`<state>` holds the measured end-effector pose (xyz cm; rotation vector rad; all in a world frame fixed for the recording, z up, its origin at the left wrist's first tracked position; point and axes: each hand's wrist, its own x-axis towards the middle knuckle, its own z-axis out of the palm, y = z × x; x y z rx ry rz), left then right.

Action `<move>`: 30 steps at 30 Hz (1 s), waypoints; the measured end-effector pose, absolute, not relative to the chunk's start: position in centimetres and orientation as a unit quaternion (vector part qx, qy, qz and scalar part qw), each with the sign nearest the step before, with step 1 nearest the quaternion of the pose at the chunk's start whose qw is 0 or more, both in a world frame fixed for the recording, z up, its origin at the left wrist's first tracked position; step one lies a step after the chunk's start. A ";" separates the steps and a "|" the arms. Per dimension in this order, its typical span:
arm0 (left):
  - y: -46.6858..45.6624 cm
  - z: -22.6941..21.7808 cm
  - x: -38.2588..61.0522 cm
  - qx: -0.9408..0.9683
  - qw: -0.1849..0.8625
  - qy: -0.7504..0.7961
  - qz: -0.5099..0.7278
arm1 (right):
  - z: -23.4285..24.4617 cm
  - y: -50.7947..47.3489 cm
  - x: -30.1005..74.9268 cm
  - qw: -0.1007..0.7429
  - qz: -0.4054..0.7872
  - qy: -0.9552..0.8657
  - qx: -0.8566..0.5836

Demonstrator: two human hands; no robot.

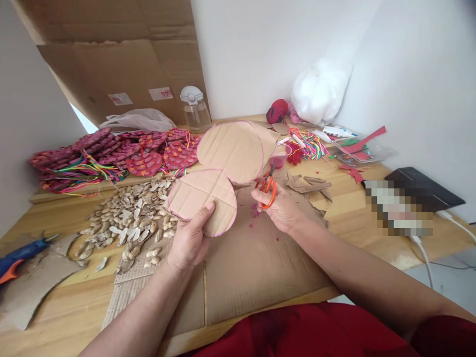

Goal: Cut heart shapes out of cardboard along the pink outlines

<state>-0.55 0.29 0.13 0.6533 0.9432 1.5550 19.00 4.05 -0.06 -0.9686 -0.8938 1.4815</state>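
My left hand [191, 238] grips a heart-shaped cardboard piece [203, 196] with a pink line along its edge, thumb on top and fingers underneath. Beyond it a larger piece of cardboard [232, 151] bears a curved pink outline; whether the two are joined I cannot tell. In my right hand [277, 203] is a pair of scissors [268, 191] with orange handles, fingers through the loops. Their blades point away from me, close to the larger cardboard's right edge. Below both hands lies a flat brown cardboard sheet [267, 263] with pink stains.
Peanut shells [137, 213] are heaped at left, before decorated red hearts [148, 153] with colored cords. A glue gun [24, 255] lies far left. A bottle [195, 109] stands behind. Cardboard scraps [310, 186], a phone [394, 208] and a black box [424, 188] occupy the right.
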 end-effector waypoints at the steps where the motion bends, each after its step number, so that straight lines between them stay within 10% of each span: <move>1: 0.1 0.1 -0.4 0.281 0.578 0.399 0.654 | -0.1 4.0 18.9 0.541 0.638 -0.378 -0.397; 17: 0.2 0.2 -0.5 0.289 0.579 0.396 0.651 | -0.6 3.4 18.8 0.466 0.657 -0.432 -0.406; 30: 1.2 0.3 -1.1 0.300 0.506 0.377 0.715 | 0.7 6.2 22.1 0.621 0.588 -0.281 -0.436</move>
